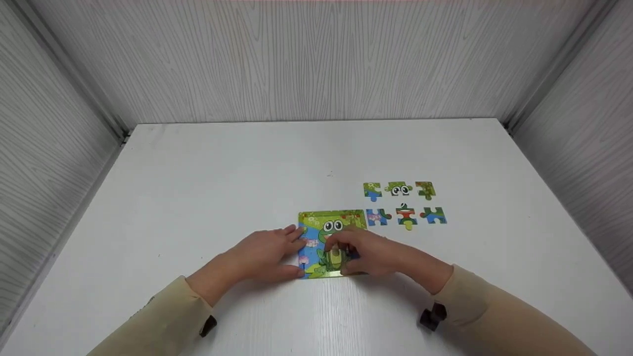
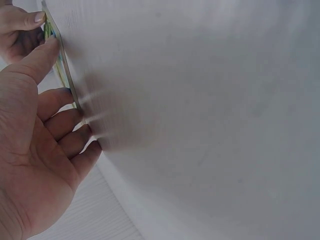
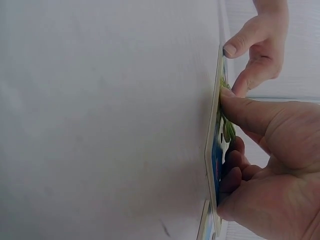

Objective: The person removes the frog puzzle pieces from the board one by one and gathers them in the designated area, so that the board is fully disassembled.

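Observation:
A square frog jigsaw board (image 1: pixel 312 216) with a blue and green picture lies flat on the white table. My left hand (image 1: pixel 267 254) rests along its left edge, fingertips and thumb touching the border with the fingers extended. Over the lower middle of the board, my right hand (image 1: pixel 373 249) pinches a green puzzle piece (image 3: pixel 228 131) between thumb and fingers. The piece is tilted up from the board, showing part of the frog's body. Much of the board's right side is hidden under the right hand.
Several loose puzzle pieces lie in two rows right of the board. The back row includes a piece with eyes (image 1: pixel 399 189); the front row includes a red and green piece (image 1: pixel 406 214), and one blue piece (image 1: pixel 377 217) sits close beside the board. Wood-grain panels (image 1: pixel 316 59) surround the table.

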Tool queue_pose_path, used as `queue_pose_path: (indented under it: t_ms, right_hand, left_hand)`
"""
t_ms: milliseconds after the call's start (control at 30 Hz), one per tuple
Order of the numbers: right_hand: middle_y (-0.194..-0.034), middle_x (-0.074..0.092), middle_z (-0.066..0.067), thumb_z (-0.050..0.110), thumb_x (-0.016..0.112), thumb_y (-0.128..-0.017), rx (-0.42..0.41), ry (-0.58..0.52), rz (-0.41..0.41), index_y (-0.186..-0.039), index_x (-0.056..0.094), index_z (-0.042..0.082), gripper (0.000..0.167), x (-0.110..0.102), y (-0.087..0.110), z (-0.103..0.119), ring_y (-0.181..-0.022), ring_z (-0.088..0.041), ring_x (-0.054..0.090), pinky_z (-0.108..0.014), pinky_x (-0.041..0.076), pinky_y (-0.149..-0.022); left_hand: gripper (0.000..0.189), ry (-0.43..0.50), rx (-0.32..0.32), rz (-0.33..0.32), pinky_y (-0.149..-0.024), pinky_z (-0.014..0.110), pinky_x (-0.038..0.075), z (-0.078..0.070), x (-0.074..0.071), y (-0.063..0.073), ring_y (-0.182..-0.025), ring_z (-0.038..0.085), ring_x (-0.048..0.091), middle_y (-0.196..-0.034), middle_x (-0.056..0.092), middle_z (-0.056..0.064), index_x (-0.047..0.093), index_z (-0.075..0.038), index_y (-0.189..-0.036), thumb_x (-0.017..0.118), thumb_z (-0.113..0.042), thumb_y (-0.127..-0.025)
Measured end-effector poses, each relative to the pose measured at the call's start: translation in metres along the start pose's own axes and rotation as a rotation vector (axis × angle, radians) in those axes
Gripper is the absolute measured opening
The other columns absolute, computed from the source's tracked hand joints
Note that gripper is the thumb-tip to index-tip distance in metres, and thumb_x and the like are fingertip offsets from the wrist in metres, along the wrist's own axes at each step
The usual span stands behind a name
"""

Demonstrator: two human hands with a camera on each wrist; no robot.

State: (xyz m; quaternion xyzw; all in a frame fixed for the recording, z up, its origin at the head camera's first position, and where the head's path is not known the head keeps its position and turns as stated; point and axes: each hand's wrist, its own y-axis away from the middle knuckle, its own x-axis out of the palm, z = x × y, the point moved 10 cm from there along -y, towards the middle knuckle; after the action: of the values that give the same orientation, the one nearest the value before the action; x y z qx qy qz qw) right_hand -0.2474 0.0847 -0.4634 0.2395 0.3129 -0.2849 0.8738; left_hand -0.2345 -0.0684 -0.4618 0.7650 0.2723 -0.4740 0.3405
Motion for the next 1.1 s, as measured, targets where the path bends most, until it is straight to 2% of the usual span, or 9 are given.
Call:
queue_pose_path:
  t_ms: [100, 433, 667, 1100]
  right_hand:
    - [-0.119, 0.053, 0.003, 0.01, 0.08, -0.096, 0.011, -0.004, 0.001, -0.129, 0.064, 0.03, 0.042, 0.0008, 0.0, -0.0015, -0.113, -0.02, 0.05, -0.042, 0.046, -0.1]
    - [-0.123, 0.055, 0.004, 0.011, 0.081, -0.094, -0.051, -0.001, -0.021, -0.13, 0.066, 0.028, 0.042, -0.0008, 0.0019, 0.0021, -0.113, -0.02, 0.05, -0.043, 0.046, -0.099]
    - [-0.131, 0.056, 0.001, 0.012, 0.081, -0.091, -0.035, -0.004, -0.041, -0.131, 0.067, 0.028, 0.045, -0.0013, 0.0027, 0.0002, -0.116, -0.019, 0.051, -0.045, 0.047, -0.103]
    - [-0.144, 0.053, 0.0, 0.015, 0.082, -0.092, -0.042, -0.003, -0.019, -0.14, 0.065, 0.026, 0.052, 0.0004, 0.0033, -0.0026, -0.123, -0.018, 0.052, -0.046, 0.045, -0.112]
  left_hand:
    - [0.072, -0.006, 0.002, -0.001, -0.119, 0.054, 0.041, -0.0003, -0.0002, 0.0001, -0.155, 0.033, 0.036, -0.169, 0.039, 0.009, 0.051, -0.015, -0.16, 0.067, -0.053, -0.101]
    - [0.071, 0.0, -0.031, 0.015, -0.122, 0.051, 0.037, -0.0008, -0.0003, 0.0009, -0.157, 0.029, 0.034, -0.17, 0.036, 0.005, 0.05, -0.018, -0.161, 0.067, -0.053, -0.1]
    - [0.072, -0.009, -0.028, 0.014, -0.122, 0.051, 0.037, -0.0002, -0.0001, 0.0015, -0.157, 0.029, 0.034, -0.17, 0.036, 0.005, 0.049, -0.018, -0.161, 0.067, -0.053, -0.1]
    - [0.072, 0.004, -0.013, 0.01, -0.121, 0.052, 0.037, -0.0014, -0.001, 0.0018, -0.157, 0.031, 0.034, -0.17, 0.037, 0.008, 0.049, -0.016, -0.161, 0.067, -0.053, -0.101]
